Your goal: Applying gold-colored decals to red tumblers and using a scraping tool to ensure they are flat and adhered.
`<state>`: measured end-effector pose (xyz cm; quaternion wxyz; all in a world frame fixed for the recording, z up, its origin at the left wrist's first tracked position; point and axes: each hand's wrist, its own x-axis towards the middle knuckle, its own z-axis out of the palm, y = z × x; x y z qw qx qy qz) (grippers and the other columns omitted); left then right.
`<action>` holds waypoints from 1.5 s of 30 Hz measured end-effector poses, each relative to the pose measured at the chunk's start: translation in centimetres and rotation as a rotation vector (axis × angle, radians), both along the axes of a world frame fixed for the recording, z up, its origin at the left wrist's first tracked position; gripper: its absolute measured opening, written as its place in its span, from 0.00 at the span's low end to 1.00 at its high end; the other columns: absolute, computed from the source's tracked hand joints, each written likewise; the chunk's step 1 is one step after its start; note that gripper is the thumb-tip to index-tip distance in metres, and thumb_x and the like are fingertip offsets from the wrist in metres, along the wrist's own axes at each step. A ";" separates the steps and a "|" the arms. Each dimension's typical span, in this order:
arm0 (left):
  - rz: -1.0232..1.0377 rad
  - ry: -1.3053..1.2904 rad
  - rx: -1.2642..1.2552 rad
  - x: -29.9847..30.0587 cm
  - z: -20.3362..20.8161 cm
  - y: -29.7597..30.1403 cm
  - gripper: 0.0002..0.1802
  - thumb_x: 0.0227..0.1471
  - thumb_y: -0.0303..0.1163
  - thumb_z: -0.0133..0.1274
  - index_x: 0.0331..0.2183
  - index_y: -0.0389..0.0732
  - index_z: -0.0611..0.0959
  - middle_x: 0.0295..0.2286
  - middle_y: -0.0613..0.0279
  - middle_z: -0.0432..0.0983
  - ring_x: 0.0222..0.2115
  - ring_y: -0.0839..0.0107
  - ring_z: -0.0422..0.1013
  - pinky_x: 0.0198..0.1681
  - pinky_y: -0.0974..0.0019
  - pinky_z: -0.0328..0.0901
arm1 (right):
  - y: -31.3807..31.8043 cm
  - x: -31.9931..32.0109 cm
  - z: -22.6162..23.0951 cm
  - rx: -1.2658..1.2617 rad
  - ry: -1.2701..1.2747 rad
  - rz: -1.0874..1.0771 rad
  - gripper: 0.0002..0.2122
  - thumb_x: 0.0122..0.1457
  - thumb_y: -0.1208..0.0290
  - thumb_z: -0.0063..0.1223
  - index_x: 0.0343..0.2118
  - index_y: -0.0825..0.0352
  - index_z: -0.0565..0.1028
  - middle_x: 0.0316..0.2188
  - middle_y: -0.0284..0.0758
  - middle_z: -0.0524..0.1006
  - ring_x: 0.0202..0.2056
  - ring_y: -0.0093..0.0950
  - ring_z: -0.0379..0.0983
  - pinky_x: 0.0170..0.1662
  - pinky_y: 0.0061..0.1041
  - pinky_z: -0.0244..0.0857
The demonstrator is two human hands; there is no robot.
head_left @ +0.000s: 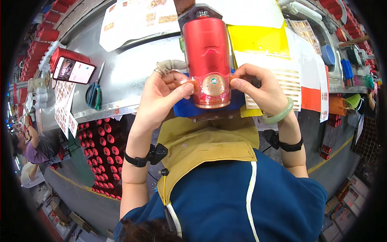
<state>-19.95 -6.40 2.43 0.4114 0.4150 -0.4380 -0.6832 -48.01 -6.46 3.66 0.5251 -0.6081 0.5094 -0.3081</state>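
A large red bottle (205, 44) with a metallic screw neck lies in front of me, its base toward my body. Around its lower end runs a clear film label (201, 91) with a round gold medallion and a small green centre. On the left side, my left hand (163, 90) pinches the label's orange-tinted end between thumb and fingers; a grey knitted cover (171, 65) wraps one finger. Opposite it, my right hand (260, 86) pinches the label's other end by thumb and index finger. Blue material (183, 108) shows beneath the bottle.
Blue-green scissors (94, 94) and a phone (74, 70) leaning on a red object are on the metal table (125, 76) at left. Printed sheets (141, 20) lie behind; yellow and white sheets (258, 40) lie right. Several red items (102, 149) stand below at left. Another person (36, 151) sits far left.
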 end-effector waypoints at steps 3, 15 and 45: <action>-0.023 -0.007 0.036 0.1 0.1 -0.3 0.26 0.59 0.25 0.62 0.57 0.35 0.72 0.36 0.60 0.78 0.36 0.73 0.75 0.40 0.69 0.70 | 0.1 0.0 -0.5 0.043 -0.023 0.011 0.10 0.64 0.66 0.63 0.38 0.69 0.81 0.25 0.25 0.78 0.27 0.13 0.65 0.32 0.17 0.61; 0.011 0.017 0.066 -0.1 -0.2 -0.1 0.27 0.58 0.28 0.64 0.56 0.36 0.72 0.37 0.62 0.78 0.38 0.73 0.76 0.40 0.68 0.71 | 0.5 0.4 -0.9 0.032 -0.074 -0.037 0.09 0.65 0.67 0.61 0.38 0.70 0.80 0.28 0.26 0.78 0.29 0.13 0.67 0.34 0.17 0.63; 0.048 0.000 0.092 -0.5 0.2 0.0 0.24 0.58 0.27 0.64 0.53 0.37 0.75 0.36 0.66 0.77 0.38 0.75 0.76 0.39 0.71 0.70 | 0.4 0.4 -0.8 0.084 -0.130 -0.044 0.10 0.65 0.68 0.61 0.39 0.71 0.80 0.30 0.29 0.81 0.32 0.15 0.72 0.37 0.19 0.67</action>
